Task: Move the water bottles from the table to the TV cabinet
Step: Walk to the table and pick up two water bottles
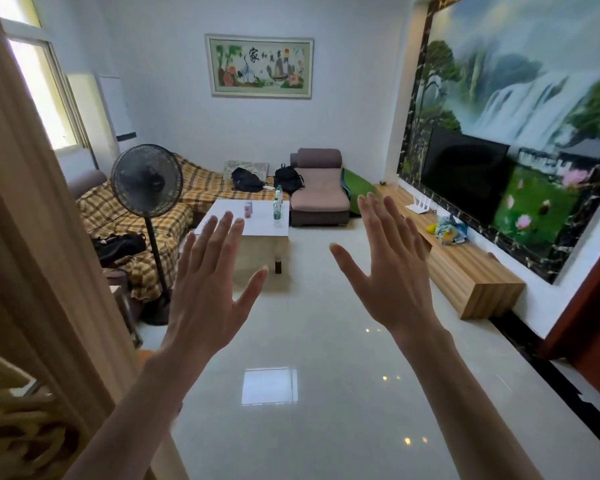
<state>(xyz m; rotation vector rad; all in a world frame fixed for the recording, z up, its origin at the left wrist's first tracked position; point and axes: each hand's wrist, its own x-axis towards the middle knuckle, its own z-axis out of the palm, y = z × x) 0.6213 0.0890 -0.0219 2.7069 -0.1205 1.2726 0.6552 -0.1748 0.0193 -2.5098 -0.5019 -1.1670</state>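
Observation:
Far across the room a white coffee table (257,227) carries clear water bottles with green labels (277,212) near its right edge; one stands further back (278,192). A small pink can (248,209) stands mid-table. The long wooden TV cabinet (465,268) runs along the right wall under a black TV (465,171). My left hand (208,285) and my right hand (388,268) are both raised in front of me, palms away, fingers spread, holding nothing, well short of the table.
A black standing fan (148,181) is left of the table beside a plaid-covered sofa (132,216) with black bags. A brown armchair (321,192) sits behind the table. A white router (418,206) and a colourful bundle (449,230) lie on the cabinet. Glossy tiled floor (309,341) stretches ahead.

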